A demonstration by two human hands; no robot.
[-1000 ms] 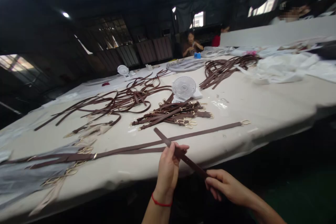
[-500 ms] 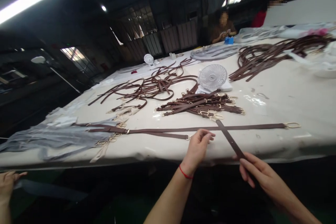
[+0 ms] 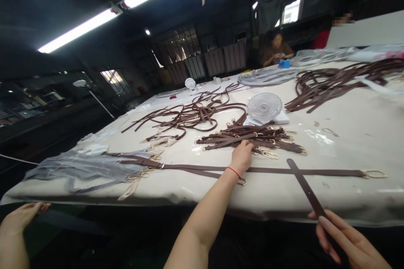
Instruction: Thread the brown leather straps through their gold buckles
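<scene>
My left hand (image 3: 242, 158), with a red cord at the wrist, reaches to the near edge of a pile of short brown straps (image 3: 225, 139) with gold-coloured buckles. Its fingers are curled together; what they grip, if anything, is hidden. A flat brown strap (image 3: 306, 189) with a rounded tip and a small hole is pinched in my right hand (image 3: 342, 235), its tip pointing up and away over the table edge. Beneath that tip and my left wrist runs a long brown strap (image 3: 331, 172) with a gold oval ring (image 3: 375, 173) at its right end.
A small white fan (image 3: 264, 107) stands behind the pile on the table (image 3: 356, 145). Loose long straps (image 3: 192, 113) and a strap bundle (image 3: 334, 82) lie farther back. Grey wrapped straps (image 3: 85, 168) lie left. Another person's hand (image 3: 27, 216) shows at lower left; a person (image 3: 277, 52) sits beyond.
My left hand has moved forward to the strap pile. My right hand, still holding its strap, is lower and farther right in view. The camera view has shifted.
</scene>
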